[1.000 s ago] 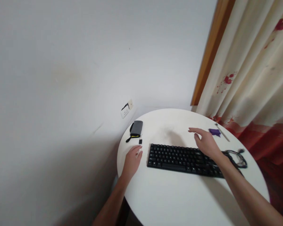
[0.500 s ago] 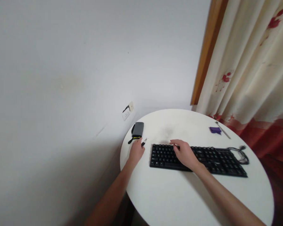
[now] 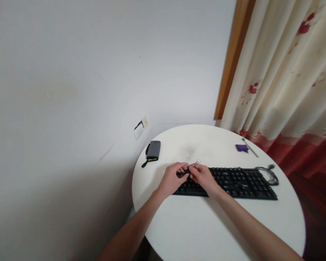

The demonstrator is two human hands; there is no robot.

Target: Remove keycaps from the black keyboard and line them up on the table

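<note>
From where I stand, at the left, I see a grey case with a yellow edge and a black loop, which lies on the round white desk near the wall, apart from both hands.

Next comes the left hand. It is over the left end of the black keyboard, its fingers curved and partly open, the thumb facing them. Whether it grips something firmly, I cannot tell, because the dark part between the hands is small and mixes with the dark keys.

The right hand is just beside it, almost closed, with thumb and fingertips pinched together. It seems to hold a small wire tool; its thin ends stand out above the fingers, over the keyboard's far edge.

I judge that the step in hand is handling this tool between the two hands. The next move would ask for a steady pinch on it and a light touch from the other hand, so that the thin wires do not bend or slip.

Farther right, a purple cloth lies near a thin stick, and a coiled cable rests at the keyboard's right end.
</note>
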